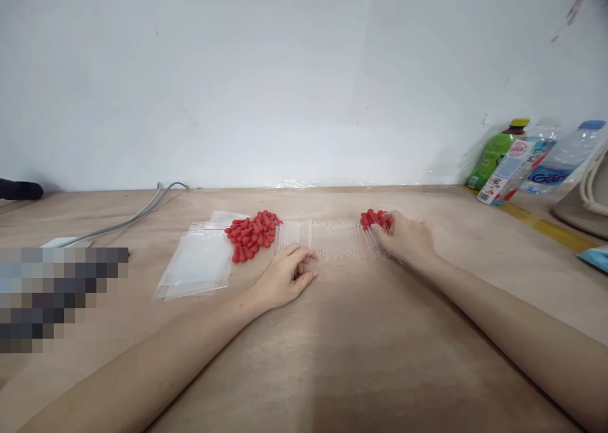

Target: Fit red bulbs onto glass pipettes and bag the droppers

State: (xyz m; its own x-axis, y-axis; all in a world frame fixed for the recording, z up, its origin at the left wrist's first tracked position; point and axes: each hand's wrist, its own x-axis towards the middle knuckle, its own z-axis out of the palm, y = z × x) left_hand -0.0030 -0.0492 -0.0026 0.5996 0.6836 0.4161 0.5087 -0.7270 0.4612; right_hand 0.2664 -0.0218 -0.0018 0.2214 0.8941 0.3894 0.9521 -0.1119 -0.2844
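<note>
A row of thin clear tubes (pixel 339 238) lies side by side on the wooden table. My left hand (pixel 287 275) rests by the near ends of this row, fingers loosely curled, thumb apart, nothing visible between them. Left of the row is a heap of loose red rubber bulbs (pixel 251 235). At the row's right end, a smaller group of red bulbs (pixel 373 218) lies with clear tubes pointing towards me. Over that group is my right hand (pixel 403 235), thumb and fingers apart around the bulbs. Its palm side and some fingertips are hidden.
Clear plastic bags (pixel 197 262) lie flat left of the heap. A grey cable (pixel 137 214) runs along the back left. Bottles, one a green bottle (pixel 496 154), stand at the right by the wall. Yellow tape (pixel 546 224) crosses the table there. A blurred patch covers the left edge.
</note>
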